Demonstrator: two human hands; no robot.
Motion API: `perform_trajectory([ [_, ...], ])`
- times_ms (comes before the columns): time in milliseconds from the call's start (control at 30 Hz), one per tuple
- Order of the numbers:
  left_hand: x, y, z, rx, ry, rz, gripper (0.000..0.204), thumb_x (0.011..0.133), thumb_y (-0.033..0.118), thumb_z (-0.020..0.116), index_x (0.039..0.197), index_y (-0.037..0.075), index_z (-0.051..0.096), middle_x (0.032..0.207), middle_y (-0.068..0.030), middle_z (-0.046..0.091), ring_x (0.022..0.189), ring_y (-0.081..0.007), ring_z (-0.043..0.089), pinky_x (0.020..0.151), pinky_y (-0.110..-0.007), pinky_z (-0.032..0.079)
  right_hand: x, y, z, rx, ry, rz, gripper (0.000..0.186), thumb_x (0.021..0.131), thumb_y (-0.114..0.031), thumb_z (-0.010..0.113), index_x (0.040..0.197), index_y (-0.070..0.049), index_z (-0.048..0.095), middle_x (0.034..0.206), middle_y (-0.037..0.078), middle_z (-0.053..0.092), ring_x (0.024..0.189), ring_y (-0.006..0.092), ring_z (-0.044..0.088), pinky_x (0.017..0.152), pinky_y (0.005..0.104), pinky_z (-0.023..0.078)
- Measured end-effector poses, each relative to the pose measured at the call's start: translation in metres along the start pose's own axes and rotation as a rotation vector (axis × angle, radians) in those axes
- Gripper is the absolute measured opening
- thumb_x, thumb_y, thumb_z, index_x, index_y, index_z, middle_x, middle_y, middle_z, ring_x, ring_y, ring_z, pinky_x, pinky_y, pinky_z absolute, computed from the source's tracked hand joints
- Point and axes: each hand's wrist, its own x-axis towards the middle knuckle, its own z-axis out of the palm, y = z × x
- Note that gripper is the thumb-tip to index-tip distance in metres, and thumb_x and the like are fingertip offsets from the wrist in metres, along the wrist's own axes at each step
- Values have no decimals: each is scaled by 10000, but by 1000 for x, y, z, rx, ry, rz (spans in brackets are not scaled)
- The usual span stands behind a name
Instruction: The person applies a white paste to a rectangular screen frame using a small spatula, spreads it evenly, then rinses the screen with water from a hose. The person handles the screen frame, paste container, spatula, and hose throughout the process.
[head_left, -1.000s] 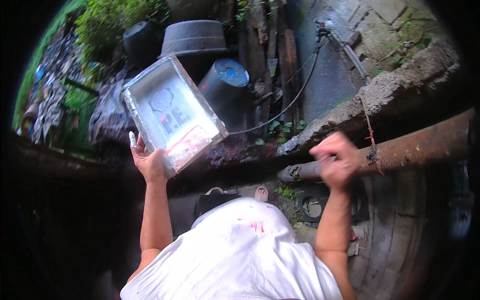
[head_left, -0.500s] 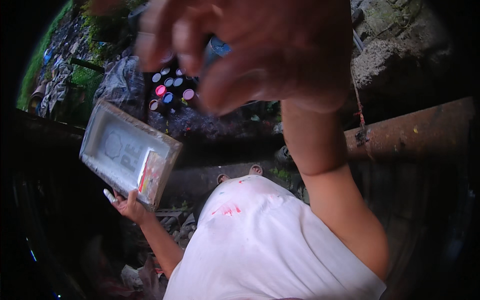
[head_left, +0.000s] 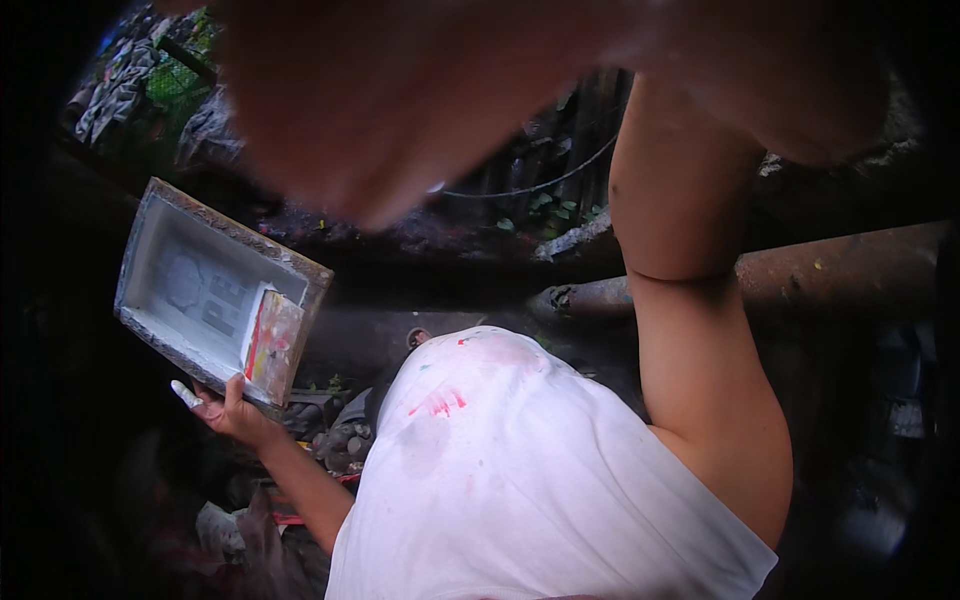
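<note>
My left hand (head_left: 228,410) grips the lower edge of a shallow rectangular frame (head_left: 290,262), which looks like a screen-printing frame with a grey, marked mesh panel. It is held tilted at the left. A flat, paint-smeared piece (head_left: 272,342), perhaps a squeegee, lies inside its near end, with my left thumb against it. One finger of that hand carries a white wrap (head_left: 185,394). My right hand (head_left: 470,100) is raised close to the camera, large and smeared by motion. Its fingers cannot be made out, nor whether anything is in them.
A rusty pipe (head_left: 840,270) runs across the right side. Crumpled grey sheeting (head_left: 212,135) and green netting (head_left: 172,82) sit at the far left. Stones and scraps (head_left: 345,440) lie beyond my left forearm. My white shirt (head_left: 530,470) bears red smears.
My right hand has come closer to the camera and now hides the paint tubs seen before. The frame in my left hand has shifted slightly left in the picture.
</note>
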Motion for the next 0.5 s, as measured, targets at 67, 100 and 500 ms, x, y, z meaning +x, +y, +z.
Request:
perform_trajectory([
  [67,5,-2,-1,1,-7,-4,1007,824,-233,668,1739,31,341,1622,-180,547,1462,-310,556,1271,-472,405,11,-19,13,19,18,-108,275,1049,-37,676,1315,25,703,1152,174,771,971,211,732,851,348,605],
  [100,7,-3,-1,-30,-19,-1,1011,823,-233,669,1740,32,335,1631,-186,540,1470,-314,553,1273,-475,406,13,-28,21,28,18,-149,280,1046,-34,676,1318,24,705,1157,171,773,977,209,734,856,347,605],
  [500,17,-27,-12,-185,-108,-44,1047,812,-220,709,1744,43,312,1684,-209,483,1523,-318,518,1302,-475,390,20,-85,114,133,-296,-227,347,1012,2,680,1356,10,730,1214,136,800,1044,183,753,916,335,614],
])
